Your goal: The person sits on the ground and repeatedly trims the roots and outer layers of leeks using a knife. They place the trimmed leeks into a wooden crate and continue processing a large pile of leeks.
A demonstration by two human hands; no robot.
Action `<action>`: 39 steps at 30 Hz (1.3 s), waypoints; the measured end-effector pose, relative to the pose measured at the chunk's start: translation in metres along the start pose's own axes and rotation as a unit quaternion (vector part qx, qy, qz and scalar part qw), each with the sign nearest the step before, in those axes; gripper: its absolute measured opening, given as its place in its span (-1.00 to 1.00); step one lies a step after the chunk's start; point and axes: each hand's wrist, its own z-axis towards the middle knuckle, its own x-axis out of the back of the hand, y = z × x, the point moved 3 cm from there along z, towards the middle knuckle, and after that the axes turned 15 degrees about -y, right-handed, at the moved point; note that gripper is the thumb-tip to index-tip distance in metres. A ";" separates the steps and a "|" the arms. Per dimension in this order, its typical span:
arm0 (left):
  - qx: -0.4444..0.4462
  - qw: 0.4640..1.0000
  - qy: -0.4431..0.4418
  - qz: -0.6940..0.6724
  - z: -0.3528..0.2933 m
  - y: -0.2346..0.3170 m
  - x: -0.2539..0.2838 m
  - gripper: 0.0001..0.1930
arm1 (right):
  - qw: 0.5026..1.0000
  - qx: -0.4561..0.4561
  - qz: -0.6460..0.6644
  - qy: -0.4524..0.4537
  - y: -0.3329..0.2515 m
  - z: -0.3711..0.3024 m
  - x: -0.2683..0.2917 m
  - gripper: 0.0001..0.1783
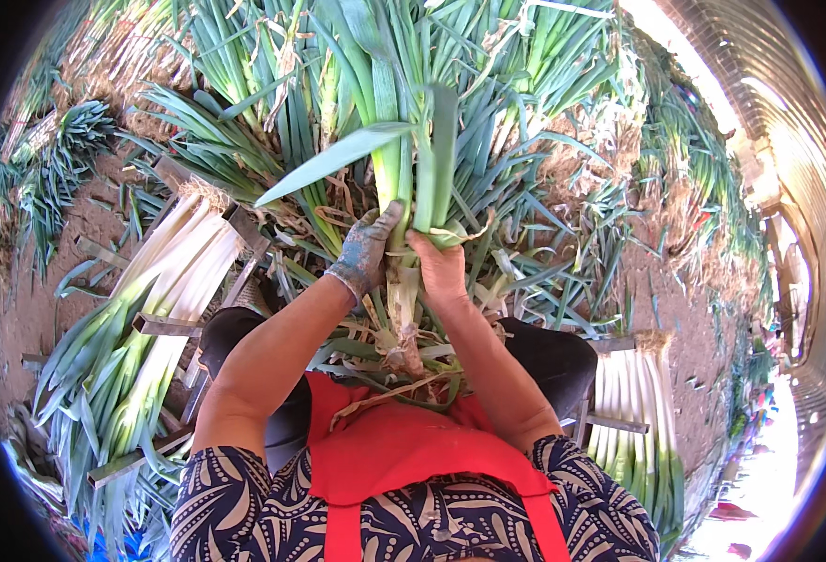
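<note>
A long, thick green onion stands upright before my lap, its green leaves up and its dirty, papery root end down. My left hand, in a worn blue-grey glove, is closed around the stalk. My right hand, bare, grips a green outer leaf close beside the stalk, at about the same height. This leaf stands somewhat apart from the stalk, with a pale, torn lower end by my fingers. Dry, peeled skins lie below the stalk on my red apron.
A large heap of unpeeled green onions spreads ahead. Peeled white-stemmed green onions rest in a rack at left and another rack at right. Trimmed leaves litter the soil. A ribbed curved wall rises at far right.
</note>
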 end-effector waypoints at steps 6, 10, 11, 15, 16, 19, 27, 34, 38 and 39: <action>-0.026 0.998 -0.002 -0.053 0.006 0.004 0.016 -0.59 | 0.798 0.244 -0.545 -0.083 0.002 -0.071 0.013 -0.53; 0.016 0.998 -0.058 -0.027 -0.007 -0.009 0.004 -0.72 | 0.766 0.307 -0.562 -0.050 0.002 -0.070 0.029 -0.34; 0.021 0.999 -0.030 0.009 -0.010 -0.010 0.002 -0.73 | 0.769 0.279 -0.575 -0.023 0.002 -0.064 0.030 -0.33; -0.013 0.998 0.042 0.036 -0.003 0.017 0.004 -0.65 | 0.838 0.097 -0.534 -0.052 0.008 -0.071 0.022 -0.69; -0.034 0.995 0.055 0.078 0.003 0.037 0.012 -0.64 | 0.904 0.040 -0.421 -0.064 0.011 -0.081 0.020 -0.70; -0.102 0.975 0.188 0.058 0.011 0.095 0.057 -0.70 | 0.963 -0.191 0.188 -0.044 0.017 -0.141 0.023 -0.93; -0.170 0.947 0.263 0.068 -0.006 0.156 0.184 -0.81 | 0.836 -0.509 -0.138 -0.153 -0.063 -0.257 0.081 -0.71; -0.157 0.946 0.277 0.061 -0.013 0.174 0.214 -0.83 | 0.657 -0.537 -0.420 -0.322 -0.134 -0.293 0.109 -0.56; -0.261 0.904 0.321 0.112 -0.026 0.201 0.230 -0.74 | 0.608 -0.617 -0.421 -0.271 -0.160 -0.321 0.132 -0.54; -0.230 0.902 0.348 0.116 -0.025 0.201 0.231 -0.68 | 0.582 -0.661 -0.415 -0.227 -0.162 -0.324 0.138 -0.54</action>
